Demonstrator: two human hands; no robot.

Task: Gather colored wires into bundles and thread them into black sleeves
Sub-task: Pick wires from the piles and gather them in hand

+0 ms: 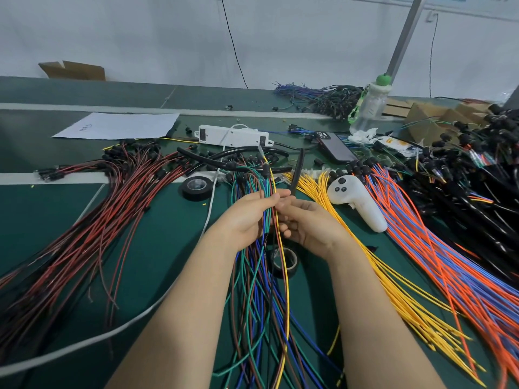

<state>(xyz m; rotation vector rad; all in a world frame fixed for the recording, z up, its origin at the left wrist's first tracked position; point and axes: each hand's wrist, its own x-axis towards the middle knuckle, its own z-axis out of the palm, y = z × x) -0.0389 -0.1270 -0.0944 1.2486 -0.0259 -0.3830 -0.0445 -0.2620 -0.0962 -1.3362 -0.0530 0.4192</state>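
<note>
1. Mixed bundle [259, 276] of green, blue, brown and yellow wires, centre. I see it gripped in the left hand [247, 217], ends trailing near.
2. Black sleeve [297, 172], nearly upright, pinched by the right hand [311, 226], just beside the bundle.
3. Red-and-black wires [98, 220], fanned left.
4. Yellow wires [379, 270] and orange-and-blue wires [438, 248], fanned right.
5. Spare black sleeves [247, 150], lying far centre.
</note>
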